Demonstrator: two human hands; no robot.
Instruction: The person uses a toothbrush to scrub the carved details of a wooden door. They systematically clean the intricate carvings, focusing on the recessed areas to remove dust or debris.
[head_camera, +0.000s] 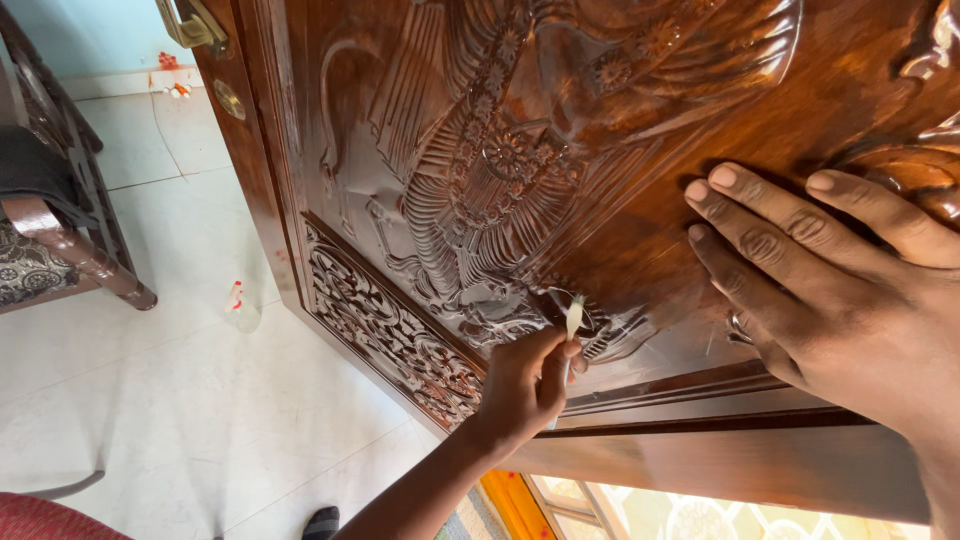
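Observation:
A dark, glossy carved wooden door (620, 150) fills most of the view. My left hand (525, 385) reaches up from below and holds a small pale-tipped brush (573, 318). The brush tip touches the carved relief near the lower edge of the panel. My right hand (840, 300) lies flat on the smooth part of the door to the right, fingers spread and pointing left. It wears a ring (737, 326).
A white tiled floor (150, 400) spreads to the left, with small red spots and a small clear object (238, 302). A wooden chair (70, 220) with a patterned cushion stands at far left. A brass handle (192, 25) is at top left. A dark-socked foot (322, 521) shows below.

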